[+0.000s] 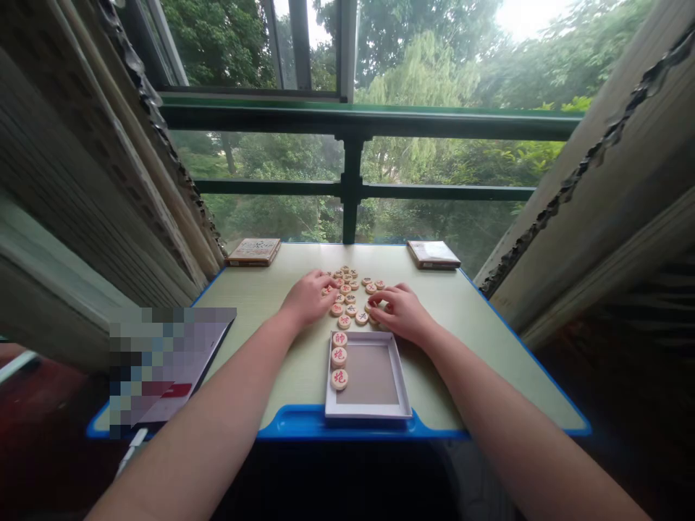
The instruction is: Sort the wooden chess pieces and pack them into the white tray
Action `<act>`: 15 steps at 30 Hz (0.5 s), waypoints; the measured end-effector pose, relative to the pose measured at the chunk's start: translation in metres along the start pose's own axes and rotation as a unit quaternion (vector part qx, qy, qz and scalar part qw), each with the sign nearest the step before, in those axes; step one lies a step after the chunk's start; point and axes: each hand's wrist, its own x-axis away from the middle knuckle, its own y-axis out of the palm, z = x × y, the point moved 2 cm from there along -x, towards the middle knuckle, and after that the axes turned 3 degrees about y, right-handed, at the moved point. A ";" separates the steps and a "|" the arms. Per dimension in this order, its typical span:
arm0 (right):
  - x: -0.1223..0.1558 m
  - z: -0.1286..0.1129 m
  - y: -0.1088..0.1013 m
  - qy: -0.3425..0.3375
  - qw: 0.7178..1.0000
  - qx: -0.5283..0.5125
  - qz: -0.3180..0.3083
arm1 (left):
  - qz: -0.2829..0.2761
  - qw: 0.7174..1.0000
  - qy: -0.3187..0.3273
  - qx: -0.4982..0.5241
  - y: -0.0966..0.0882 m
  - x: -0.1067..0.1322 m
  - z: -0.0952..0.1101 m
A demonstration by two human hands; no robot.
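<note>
Round wooden xiangqi pieces (352, 310) with red and black characters lie in a loose cluster mid-table. My left hand (310, 298) rests at the cluster's left side, its fingers stretched over the outer pieces and apart from one another. On the opposite side is my right hand (400, 312), thumb and forefinger spread around pieces at the right edge; its fingertips partly cover them. Nearer to me stands a shallow white box (402, 376) with a grey-brown bottom. Three red-marked pieces (339, 357) form a column along its left wall.
Flat boxes sit at the far left corner (254, 252) and far right corner (433, 254) of the pale, blue-edged table (467, 362). A blurred-out flat device (179, 362) lies at the left edge. Curtains (586, 181) and a green window railing (352, 166) bound the table.
</note>
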 end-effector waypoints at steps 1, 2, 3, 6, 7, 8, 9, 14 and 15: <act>-0.001 0.001 0.001 0.005 1.000 -0.002 0.001 | -0.004 1.000 0.004 -0.001 0.000 0.002 0.000; -0.001 0.001 0.002 0.011 1.000 -0.003 0.002 | -0.012 1.000 0.009 -0.001 0.000 0.004 0.000; -0.002 0.003 0.003 0.018 1.000 -0.004 0.004 | -0.027 0.999 0.019 -0.003 0.000 0.005 0.001; -0.001 0.006 0.003 0.034 0.999 -0.009 0.021 | -0.073 0.996 0.044 -0.015 -0.001 0.007 0.004; -0.001 0.006 0.002 0.039 0.999 -0.010 0.027 | -0.084 0.995 0.047 -0.018 -0.002 0.007 0.005; 0.000 0.006 -0.001 0.045 0.998 -0.011 0.030 | -0.090 0.995 0.046 -0.020 -0.002 0.007 0.005; 0.000 0.005 -0.004 0.053 0.998 -0.012 0.026 | -0.090 0.995 0.044 -0.019 -0.002 0.007 0.005; -0.008 -0.005 -0.026 0.060 0.996 0.028 -0.065 | -0.087 0.995 0.042 0.025 0.001 0.007 0.003; -0.010 -0.006 -0.031 0.047 0.996 0.045 -0.060 | -0.087 0.995 0.043 0.033 0.002 0.006 0.003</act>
